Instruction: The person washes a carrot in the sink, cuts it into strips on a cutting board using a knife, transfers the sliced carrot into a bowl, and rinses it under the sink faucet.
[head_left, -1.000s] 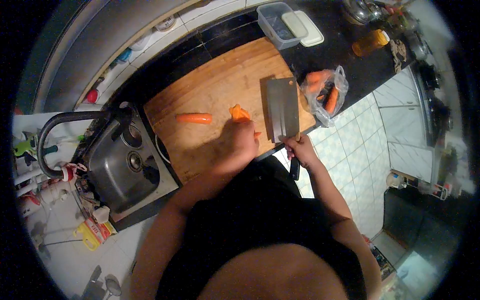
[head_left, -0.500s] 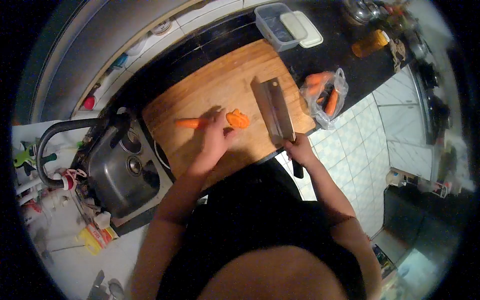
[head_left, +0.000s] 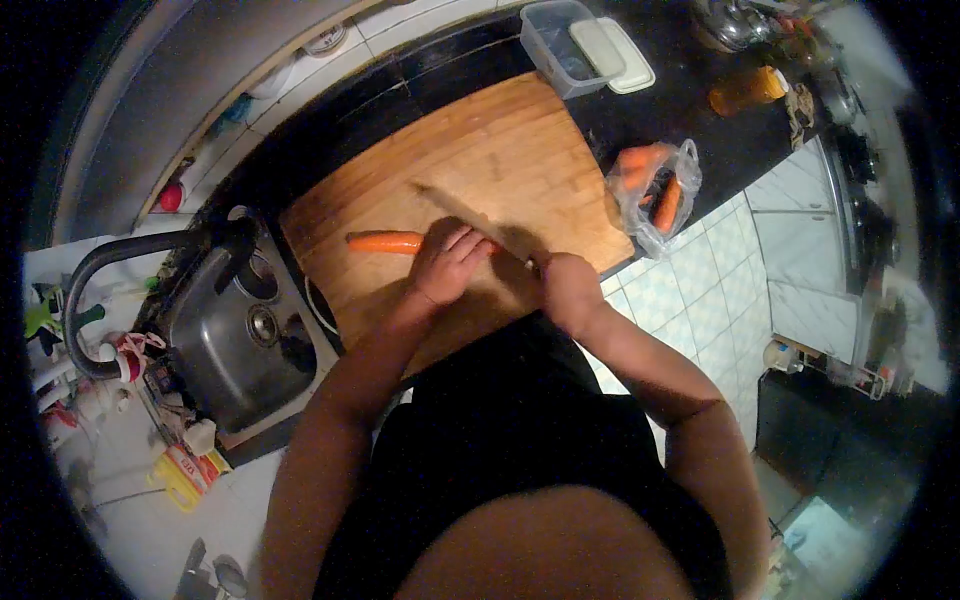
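Note:
A carrot (head_left: 384,242) lies across the wooden cutting board (head_left: 500,130), its thick end poking out to the left. Over its right part, my left hand (head_left: 450,262) is closed, fingers bent and pressing it down. My right hand (head_left: 572,292) is wrapped around the handle of a cleaver at the board's near right. Seen almost edge-on, the cleaver (head_left: 455,206) slants up and left past the fingers of my left hand. A bit of orange shows between the two hands; the cut end is mostly hidden.
Carrots in a clear plastic bag (head_left: 655,198) sit right of the board. Behind are a clear plastic container (head_left: 565,48) with a pale lid (head_left: 620,55) and an amber jar (head_left: 745,90). A metal sink (head_left: 245,340) with a black faucet (head_left: 85,300) stands left.
My right hand has moved left and up, turning the cleaver from flat on the board to edge-on beside the carrot. My left hand has shifted right, covering the carrot's cut end.

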